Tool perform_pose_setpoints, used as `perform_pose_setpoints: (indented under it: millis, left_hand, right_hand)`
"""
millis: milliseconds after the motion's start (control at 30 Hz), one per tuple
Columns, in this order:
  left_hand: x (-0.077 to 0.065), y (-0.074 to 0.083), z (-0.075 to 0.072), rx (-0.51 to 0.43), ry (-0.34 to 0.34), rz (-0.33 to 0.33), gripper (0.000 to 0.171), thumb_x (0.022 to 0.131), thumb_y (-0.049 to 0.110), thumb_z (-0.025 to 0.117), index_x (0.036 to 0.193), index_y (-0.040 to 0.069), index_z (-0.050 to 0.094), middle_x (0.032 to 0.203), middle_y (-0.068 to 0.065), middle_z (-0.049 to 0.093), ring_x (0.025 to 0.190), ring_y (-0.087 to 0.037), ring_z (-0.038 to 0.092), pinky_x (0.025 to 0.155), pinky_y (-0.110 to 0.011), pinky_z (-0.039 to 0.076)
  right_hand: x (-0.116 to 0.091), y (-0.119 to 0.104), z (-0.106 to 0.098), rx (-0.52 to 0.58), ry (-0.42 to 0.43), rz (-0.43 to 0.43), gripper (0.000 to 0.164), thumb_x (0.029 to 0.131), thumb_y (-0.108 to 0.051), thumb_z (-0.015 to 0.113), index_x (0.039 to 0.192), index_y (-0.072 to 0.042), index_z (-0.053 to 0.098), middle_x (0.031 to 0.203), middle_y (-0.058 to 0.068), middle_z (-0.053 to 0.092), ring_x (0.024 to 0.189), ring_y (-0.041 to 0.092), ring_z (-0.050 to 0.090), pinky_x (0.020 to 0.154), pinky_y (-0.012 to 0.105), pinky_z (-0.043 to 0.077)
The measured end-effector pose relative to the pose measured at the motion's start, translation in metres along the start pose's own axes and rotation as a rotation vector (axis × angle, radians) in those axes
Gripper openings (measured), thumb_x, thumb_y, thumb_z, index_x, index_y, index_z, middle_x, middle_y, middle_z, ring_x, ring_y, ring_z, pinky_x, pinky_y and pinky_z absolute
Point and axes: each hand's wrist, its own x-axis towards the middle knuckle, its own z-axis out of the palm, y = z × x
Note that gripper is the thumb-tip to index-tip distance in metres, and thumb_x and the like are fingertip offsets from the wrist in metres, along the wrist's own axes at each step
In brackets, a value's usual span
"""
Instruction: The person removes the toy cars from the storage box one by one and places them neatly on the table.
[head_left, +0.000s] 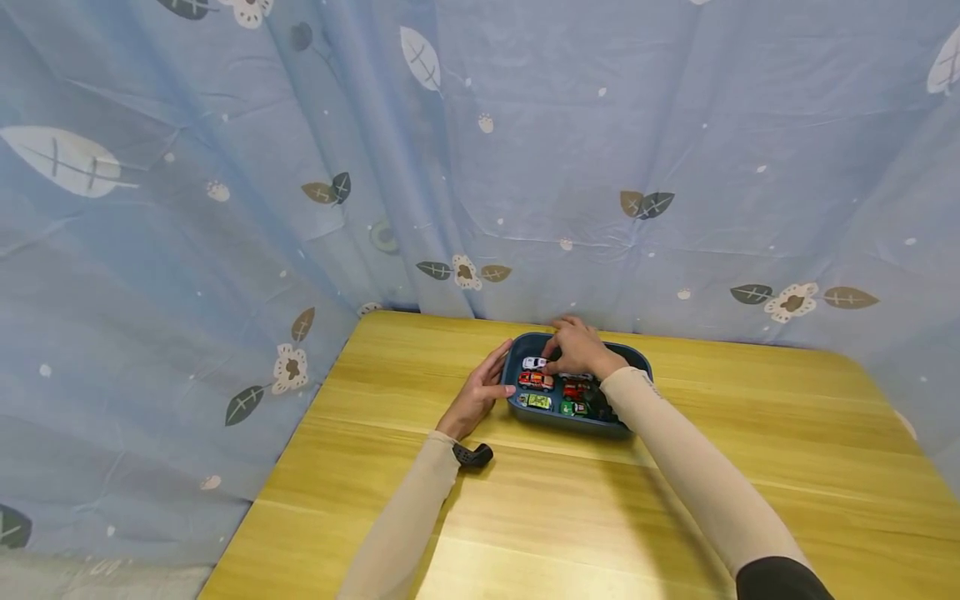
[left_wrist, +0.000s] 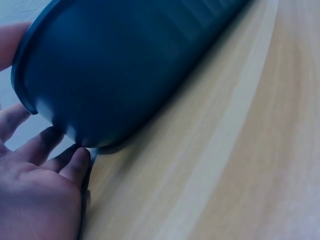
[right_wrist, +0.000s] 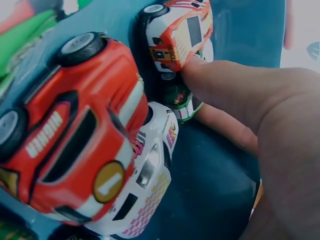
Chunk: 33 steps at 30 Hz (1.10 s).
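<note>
A dark blue plastic tray holds several small toy cars. My left hand grips its left end, thumb at the rim and fingers against the outer wall. Inside the tray, my right hand reaches down toward the far left corner. Its thumb and finger pinch a small green-and-white toy car, mostly hidden. The thumb overlaps an orange-and-white toy car in the right wrist view. Beside these are a red toy car and a white checkered one.
The tray stands on a wooden table, near its back edge. A blue patterned curtain hangs behind the table and along its left. In the tray's front row lie a yellow-green toy car and a green one.
</note>
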Motion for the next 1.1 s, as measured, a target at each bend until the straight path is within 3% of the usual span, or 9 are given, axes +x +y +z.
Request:
perform_pose_setpoints:
  millis: [333, 500, 700, 867, 1100]
  left_hand:
    - [0.004, 0.004, -0.001, 0.001, 0.001, 0.015, 0.092, 0.093, -0.010, 0.058, 0.172, 0.010, 0.016, 0.177, -0.016, 0.020, 0.164, -0.036, 0.019, 0.131, -0.055, 0.018]
    - [0.002, 0.005, 0.001, 0.005, -0.010, -0.001, 0.091, 0.094, -0.010, 0.057, 0.172, 0.011, 0.015, 0.178, -0.015, 0.018, 0.164, -0.035, 0.019, 0.131, -0.055, 0.020]
    - [-0.001, 0.002, 0.003, 0.001, 0.001, -0.013, 0.091, 0.094, -0.008, 0.057, 0.172, 0.013, 0.017, 0.176, -0.017, 0.021, 0.163, -0.037, 0.023, 0.130, -0.055, 0.023]
    - [-0.003, -0.001, 0.004, -0.008, -0.004, -0.016, 0.090, 0.094, -0.010, 0.056, 0.172, 0.012, 0.016, 0.177, -0.017, 0.021, 0.163, -0.037, 0.022, 0.130, -0.055, 0.022]
    - [-0.003, 0.000, 0.003, -0.005, -0.009, 0.023, 0.092, 0.092, -0.007, 0.058, 0.172, 0.009, 0.015, 0.176, -0.020, 0.020, 0.163, -0.039, 0.019, 0.130, -0.059, 0.018]
  right_hand:
    - [0.000, 0.000, -0.003, -0.057, 0.003, -0.049, 0.020, 0.095, -0.035, 0.080, 0.109, -0.021, 0.084, 0.169, 0.019, 0.039, 0.159, 0.045, 0.025, 0.121, 0.072, 0.027]
    - [-0.005, 0.003, -0.001, -0.037, 0.014, -0.101, 0.020, 0.099, -0.030, 0.076, 0.112, -0.016, 0.083, 0.168, 0.021, 0.038, 0.158, 0.046, 0.026, 0.122, 0.071, 0.025]
    - [-0.014, 0.005, -0.003, 0.074, 0.046, -0.137, 0.024, 0.102, -0.024, 0.072, 0.118, -0.009, 0.080, 0.168, 0.024, 0.037, 0.157, 0.048, 0.025, 0.119, 0.078, 0.024]
    - [-0.021, 0.010, -0.007, 0.169, 0.088, -0.179, 0.027, 0.104, -0.021, 0.068, 0.123, -0.003, 0.077, 0.167, 0.028, 0.036, 0.155, 0.051, 0.027, 0.119, 0.076, 0.026]
    - [-0.037, 0.026, -0.044, 0.359, 0.150, -0.230, 0.027, 0.108, -0.017, 0.061, 0.123, 0.001, 0.074, 0.168, 0.029, 0.032, 0.154, 0.054, 0.025, 0.121, 0.072, 0.026]
